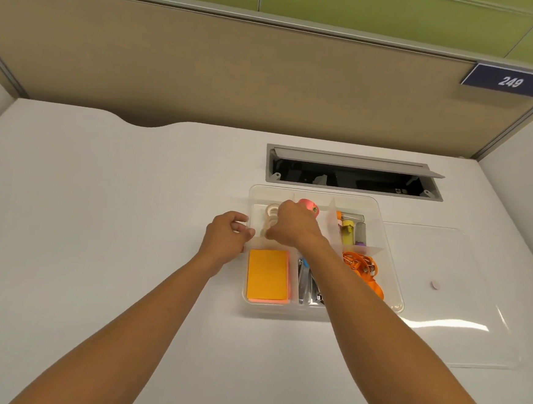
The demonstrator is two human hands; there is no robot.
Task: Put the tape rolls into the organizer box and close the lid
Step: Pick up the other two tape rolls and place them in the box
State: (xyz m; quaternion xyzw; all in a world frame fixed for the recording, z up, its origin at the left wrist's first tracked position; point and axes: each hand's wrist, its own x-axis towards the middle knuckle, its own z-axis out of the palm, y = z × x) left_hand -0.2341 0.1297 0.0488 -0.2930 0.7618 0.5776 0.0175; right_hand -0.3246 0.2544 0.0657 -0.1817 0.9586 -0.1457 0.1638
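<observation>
A clear plastic organizer box (390, 275) sits open on the white desk. Several pale tape rolls (271, 210) lie in its back-left compartment, and a pink tape roll (308, 205) stands just behind them. My right hand (295, 226) reaches down into that compartment with fingers curled over the pale rolls; what it grips is hidden. My left hand (225, 238) rests at the box's left wall, fingers loosely bent and holding nothing. The clear lid (460, 312) lies flat on the desk to the right of the box.
Other compartments hold an orange sticky-note pad (267, 275), metal clippers (308, 284), orange scissors (363, 270) and markers (349, 232). An open cable hatch (350, 176) lies behind the box. A beige partition wall bounds the desk at the back.
</observation>
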